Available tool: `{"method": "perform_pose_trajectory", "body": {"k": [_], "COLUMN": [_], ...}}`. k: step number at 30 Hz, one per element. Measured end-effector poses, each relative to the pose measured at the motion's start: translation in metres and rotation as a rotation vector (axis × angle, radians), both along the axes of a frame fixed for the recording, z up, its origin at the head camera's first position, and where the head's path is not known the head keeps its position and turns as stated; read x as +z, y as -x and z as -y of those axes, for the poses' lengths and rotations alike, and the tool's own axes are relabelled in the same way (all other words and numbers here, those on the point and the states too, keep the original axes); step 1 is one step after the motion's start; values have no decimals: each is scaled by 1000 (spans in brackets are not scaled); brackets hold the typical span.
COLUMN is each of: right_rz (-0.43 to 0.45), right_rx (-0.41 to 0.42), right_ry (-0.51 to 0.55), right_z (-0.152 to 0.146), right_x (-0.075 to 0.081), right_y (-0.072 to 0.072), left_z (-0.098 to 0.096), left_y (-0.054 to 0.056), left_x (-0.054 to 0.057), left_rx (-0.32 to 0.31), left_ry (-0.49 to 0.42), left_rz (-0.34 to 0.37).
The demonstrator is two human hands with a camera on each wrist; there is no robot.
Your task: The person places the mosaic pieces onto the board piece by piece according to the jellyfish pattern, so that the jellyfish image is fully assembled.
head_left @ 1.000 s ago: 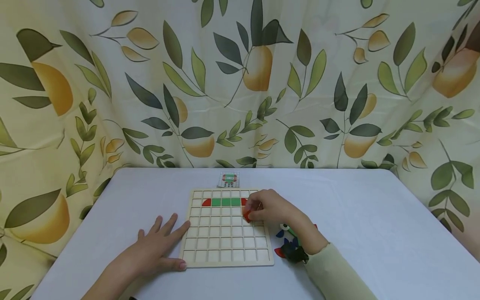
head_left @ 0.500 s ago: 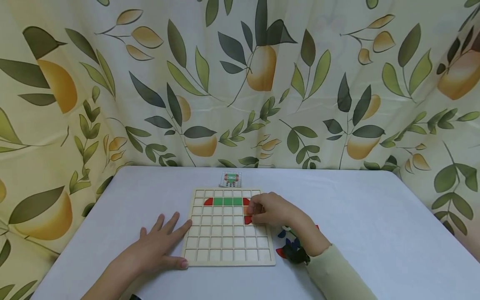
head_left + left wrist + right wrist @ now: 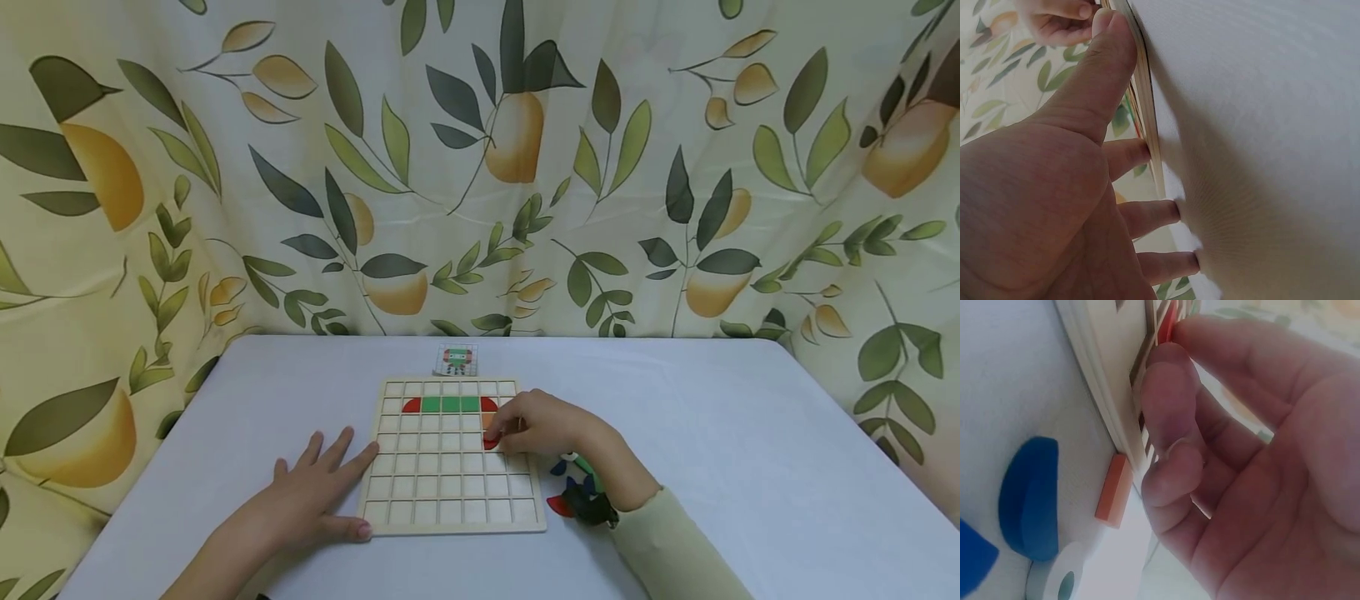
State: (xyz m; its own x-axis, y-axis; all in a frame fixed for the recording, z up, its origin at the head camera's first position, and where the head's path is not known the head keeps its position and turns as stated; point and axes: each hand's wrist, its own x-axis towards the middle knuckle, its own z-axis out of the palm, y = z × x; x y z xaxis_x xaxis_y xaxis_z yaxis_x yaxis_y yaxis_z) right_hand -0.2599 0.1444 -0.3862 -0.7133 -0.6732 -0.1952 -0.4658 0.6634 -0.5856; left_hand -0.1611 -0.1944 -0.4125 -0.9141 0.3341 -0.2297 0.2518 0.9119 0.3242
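A wooden grid board (image 3: 459, 529) lies on the white table. My right hand (image 3: 543, 421) bends over the board's right side, thumb and fingertips pinching a small red piece (image 3: 491, 445) with a rounded edge, low in a cell. In the right wrist view that red piece (image 3: 1167, 326) shows as a sliver at the fingertips. Just above it, an orange piece (image 3: 487, 420) is partly covered by the fingers. Spread flat at the left edge is my left hand (image 3: 318, 487), its thumb and forefinger touching the board's side. Green squares (image 3: 450, 404) fill part of one row, a rounded red piece at either end.
Behind the board lies a small picture card (image 3: 456, 360). Right of the board, partly under my right wrist, are loose pieces, among them a red one (image 3: 558, 506), a blue block (image 3: 1032, 500), an orange block (image 3: 1114, 490) and a white ring-like piece (image 3: 1063, 575). A leaf-patterned curtain (image 3: 480, 208) hangs behind.
The red piece in my right hand has gone from tilted to lying lower in its cell, and the right hand has come slightly nearer me. My left hand stays at the board's edge.
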Motion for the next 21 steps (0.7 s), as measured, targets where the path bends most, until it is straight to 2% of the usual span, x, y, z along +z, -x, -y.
{"method": "perform_pose_trajectory", "body": {"k": [5, 13, 16, 21], "right_rz": [-2, -1, 9, 119], "right_rx": [7, -102, -172, -306], "right_ry": [5, -21, -88, -236], "right_z": [-2, -20, -31, -53], "right_x": [3, 12, 15, 19], "right_y": [0, 5, 5, -1], "left_z": [1, 1, 0, 0], "left_y": [-2, -2, -1, 0], "left_x": [-1, -3, -3, -2], "left_rx": [2, -6, -3, -8], "left_ry": [3, 0, 13, 13], "left_rz": [3, -6, -8, -7]}}
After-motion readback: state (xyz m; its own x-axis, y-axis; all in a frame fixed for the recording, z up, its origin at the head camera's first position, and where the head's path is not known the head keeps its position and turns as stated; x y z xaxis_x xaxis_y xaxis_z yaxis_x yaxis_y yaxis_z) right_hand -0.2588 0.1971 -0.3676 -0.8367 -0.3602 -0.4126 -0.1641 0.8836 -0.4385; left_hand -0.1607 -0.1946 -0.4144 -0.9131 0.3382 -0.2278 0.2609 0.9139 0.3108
